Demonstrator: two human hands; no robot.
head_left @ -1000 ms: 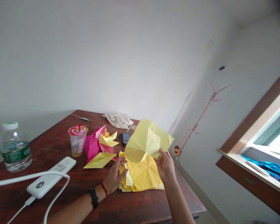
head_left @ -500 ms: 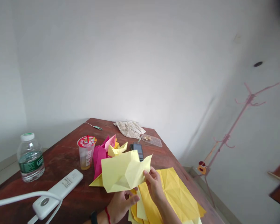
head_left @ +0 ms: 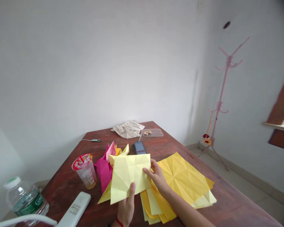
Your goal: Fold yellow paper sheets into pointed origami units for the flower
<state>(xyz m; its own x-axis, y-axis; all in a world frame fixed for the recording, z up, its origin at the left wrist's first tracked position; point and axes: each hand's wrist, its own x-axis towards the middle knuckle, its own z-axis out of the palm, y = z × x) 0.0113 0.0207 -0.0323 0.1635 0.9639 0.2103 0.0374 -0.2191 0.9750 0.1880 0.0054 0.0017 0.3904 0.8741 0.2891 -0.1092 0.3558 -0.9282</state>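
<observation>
A pale yellow sheet of creased paper (head_left: 125, 173) is held up between my hands above the table. My left hand (head_left: 127, 208) grips its lower edge, thumb on the front face and fingers hidden behind. At the right edge, my right hand (head_left: 157, 176) pinches the sheet between thumb and fingers. Under my right forearm lies a stack of creased golden-yellow paper (head_left: 179, 176) with paler sheets in it. Folded magenta paper (head_left: 103, 173) and a folded pale yellow piece (head_left: 123, 152) stand just behind the sheet, partly covered by it.
On the left are a plastic cup (head_left: 86, 171), a water bottle (head_left: 26, 201) and a white power strip (head_left: 74, 209) with its cable. Farther back lie a phone (head_left: 139, 147), a cloth (head_left: 128, 129) and a clear tray (head_left: 156, 132). A pink coat rack (head_left: 223, 85) stands beyond the table.
The sheet was bent and curled; now it is flatter and faces me. My left hand has moved from below the sheet to grip its bottom edge. The view has turned.
</observation>
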